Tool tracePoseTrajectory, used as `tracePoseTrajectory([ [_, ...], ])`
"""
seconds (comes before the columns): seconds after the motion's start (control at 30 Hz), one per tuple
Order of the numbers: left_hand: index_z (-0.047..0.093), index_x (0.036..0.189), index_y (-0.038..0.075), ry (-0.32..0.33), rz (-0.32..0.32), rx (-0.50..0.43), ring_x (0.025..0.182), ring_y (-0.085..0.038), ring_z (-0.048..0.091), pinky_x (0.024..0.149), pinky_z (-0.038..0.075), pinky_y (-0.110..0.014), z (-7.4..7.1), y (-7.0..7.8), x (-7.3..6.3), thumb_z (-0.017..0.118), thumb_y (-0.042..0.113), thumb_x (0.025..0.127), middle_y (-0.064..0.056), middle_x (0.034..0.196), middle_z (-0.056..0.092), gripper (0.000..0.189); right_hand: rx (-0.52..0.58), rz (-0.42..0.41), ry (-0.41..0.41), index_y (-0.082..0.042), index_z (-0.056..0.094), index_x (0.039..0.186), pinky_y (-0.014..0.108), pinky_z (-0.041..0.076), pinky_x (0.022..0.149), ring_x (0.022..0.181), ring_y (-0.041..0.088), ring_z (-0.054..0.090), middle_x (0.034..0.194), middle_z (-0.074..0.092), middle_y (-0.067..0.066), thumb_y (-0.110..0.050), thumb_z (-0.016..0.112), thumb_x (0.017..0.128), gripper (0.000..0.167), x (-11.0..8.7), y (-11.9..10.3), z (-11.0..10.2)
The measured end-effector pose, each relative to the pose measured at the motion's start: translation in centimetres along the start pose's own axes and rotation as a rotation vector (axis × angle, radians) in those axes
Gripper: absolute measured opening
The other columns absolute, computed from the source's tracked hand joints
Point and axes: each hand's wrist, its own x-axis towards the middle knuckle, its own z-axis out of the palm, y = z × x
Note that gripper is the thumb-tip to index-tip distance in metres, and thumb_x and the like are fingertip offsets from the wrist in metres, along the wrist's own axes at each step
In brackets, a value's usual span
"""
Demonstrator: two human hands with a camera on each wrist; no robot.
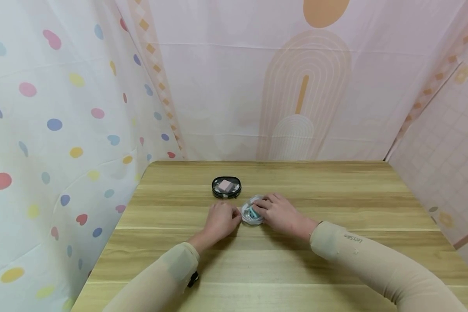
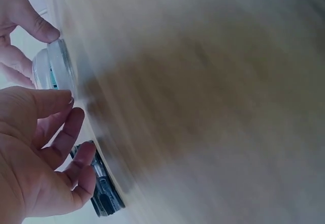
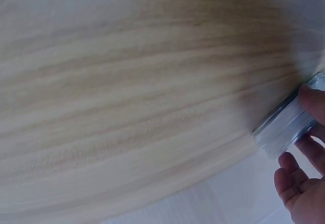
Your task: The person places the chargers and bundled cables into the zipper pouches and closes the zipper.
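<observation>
A small clear round case with a teal item inside lies on the wooden table between the hands. My right hand grips it from the right, its thumb along the side of the clear case. From the left, my left hand pinches at the case's edge with thumb and forefinger; what sits between those fingertips is hidden. The other left fingers curl loosely beside the clear case.
Just behind the left hand lies a clear oval pouch with black edging, a pink block inside it. The wooden table reaches back to a patterned curtain. More curtains hang at both sides.
</observation>
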Motion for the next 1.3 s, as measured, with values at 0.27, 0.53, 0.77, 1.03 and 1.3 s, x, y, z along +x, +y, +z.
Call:
tracePoseTrajectory([
  [0.27, 0.081, 0.082, 0.018, 0.035, 0.026, 0.000, 0.083, -0.021, 0.070, 0.082, 0.058, -0.046, 0.5, -0.4, 0.4, 0.080, 0.020, 0.094, 0.005, 0.077, 0.077, 0.012, 0.045, 0.013, -0.082, -0.007, 0.067, 0.144, 0.050, 0.055, 0.110, 0.133, 0.033, 0.064, 0.145, 0.069, 0.010, -0.034, 0.081, 0.095, 0.058, 0.2, 0.1, -0.5],
  [0.53, 0.079, 0.081, 0.019, 0.061, 0.075, 0.013, 0.078, -0.019, 0.071, 0.075, 0.058, -0.046, 0.5, -0.7, 1.1, 0.084, 0.019, 0.091, 0.007, 0.077, 0.077, 0.012, 0.278, 0.024, -0.143, -0.010, 0.066, 0.143, 0.055, 0.050, 0.117, 0.135, 0.034, 0.062, 0.148, 0.067, 0.010, -0.031, 0.085, 0.092, 0.059, 2.2, 2.1, -2.4],
  [0.77, 0.084, 0.092, 0.023, 0.008, 0.033, 0.075, 0.097, -0.026, 0.074, 0.088, 0.057, -0.049, 0.5, -0.6, 1.9, 0.083, 0.027, 0.094, 0.006, 0.092, 0.082, 0.005, 0.391, 0.091, -0.298, -0.016, 0.073, 0.137, 0.058, 0.044, 0.121, 0.140, 0.035, 0.058, 0.150, 0.067, 0.009, -0.029, 0.091, 0.086, 0.056, 3.8, 3.2, -3.0],
  [1.03, 0.086, 0.092, 0.021, 0.015, 0.022, 0.111, 0.104, -0.029, 0.073, 0.088, 0.053, -0.050, 0.2, -0.4, 2.1, 0.081, 0.023, 0.094, 0.004, 0.096, 0.083, 0.005, 0.204, -0.016, -0.261, -0.013, 0.074, 0.136, 0.051, 0.051, 0.114, 0.130, 0.030, 0.069, 0.144, 0.071, 0.007, -0.036, 0.088, 0.088, 0.054, 3.3, 2.2, -2.0],
  [1.3, 0.084, 0.085, 0.021, 0.022, 0.033, 0.119, 0.100, -0.030, 0.071, 0.085, 0.052, -0.049, 0.3, -0.7, 2.1, 0.080, 0.020, 0.092, 0.004, 0.086, 0.080, 0.008, 0.039, -0.051, -0.136, -0.011, 0.070, 0.142, 0.047, 0.057, 0.106, 0.129, 0.027, 0.071, 0.146, 0.069, 0.009, -0.037, 0.083, 0.093, 0.057, 1.9, 1.1, -0.7],
])
